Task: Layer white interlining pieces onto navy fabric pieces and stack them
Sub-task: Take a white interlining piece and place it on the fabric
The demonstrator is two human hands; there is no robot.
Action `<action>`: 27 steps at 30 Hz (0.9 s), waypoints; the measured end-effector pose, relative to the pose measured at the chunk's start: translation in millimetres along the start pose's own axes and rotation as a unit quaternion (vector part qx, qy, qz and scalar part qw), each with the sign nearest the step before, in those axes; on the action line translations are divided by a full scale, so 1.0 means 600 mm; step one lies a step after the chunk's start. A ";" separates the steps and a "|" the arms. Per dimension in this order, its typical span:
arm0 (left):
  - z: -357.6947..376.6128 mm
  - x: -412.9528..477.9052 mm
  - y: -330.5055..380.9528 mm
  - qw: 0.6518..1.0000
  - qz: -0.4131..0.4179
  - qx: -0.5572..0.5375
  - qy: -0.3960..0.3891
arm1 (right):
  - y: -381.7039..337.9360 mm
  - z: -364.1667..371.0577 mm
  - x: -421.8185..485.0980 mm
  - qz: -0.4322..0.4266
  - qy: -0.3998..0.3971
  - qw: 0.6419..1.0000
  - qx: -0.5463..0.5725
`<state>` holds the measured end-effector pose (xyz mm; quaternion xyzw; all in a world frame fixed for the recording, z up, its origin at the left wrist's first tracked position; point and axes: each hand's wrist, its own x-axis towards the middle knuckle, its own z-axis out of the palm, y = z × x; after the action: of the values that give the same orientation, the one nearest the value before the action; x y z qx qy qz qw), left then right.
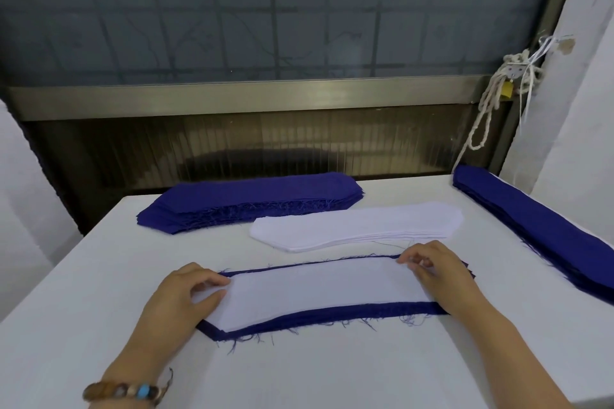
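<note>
A white interlining piece (319, 289) lies on top of a navy fabric stack (332, 314) near the table's front, with navy showing round its edges. My left hand (179, 299) pinches the left end of the white piece between thumb and fingers. My right hand (438, 272) pinches its right end with curled fingertips. Behind them lies a pile of white interlining pieces (358, 226). Farther back sits a thick pile of navy pieces (252, 202) with frayed edges.
A second long navy pile (538, 229) runs along the right edge of the white table (315, 372). A knotted cord (491, 106) hangs at the back right by a window frame. A beaded bracelet (126, 392) is on my left wrist.
</note>
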<state>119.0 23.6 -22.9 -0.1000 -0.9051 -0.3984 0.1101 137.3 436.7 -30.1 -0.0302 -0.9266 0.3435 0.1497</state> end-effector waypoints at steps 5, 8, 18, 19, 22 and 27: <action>-0.012 0.029 0.017 0.992 -0.049 0.101 -0.057 | -0.023 -0.009 0.018 0.017 -0.037 0.993 -0.114; -0.024 0.064 0.028 0.980 -0.087 0.147 -0.100 | -0.048 -0.010 0.045 0.042 -0.071 0.981 -0.175; -0.023 0.180 0.014 0.992 -0.080 0.032 0.097 | -0.138 0.071 0.169 -0.017 -0.038 0.997 -0.065; -0.022 0.191 0.010 0.989 -0.084 0.022 0.121 | -0.148 0.083 0.181 -0.027 -0.027 0.998 -0.044; -0.016 0.221 -0.002 0.982 -0.092 0.058 0.153 | -0.179 0.118 0.211 -0.044 -0.008 0.999 0.005; -0.009 0.254 -0.026 0.972 -0.120 0.147 0.141 | -0.213 0.177 0.247 -0.061 -0.003 0.998 0.029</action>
<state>-30.4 23.6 12.1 0.0840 -0.9346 -0.2812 0.2011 -29.6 295.8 14.0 0.0317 -0.9168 0.3606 0.1688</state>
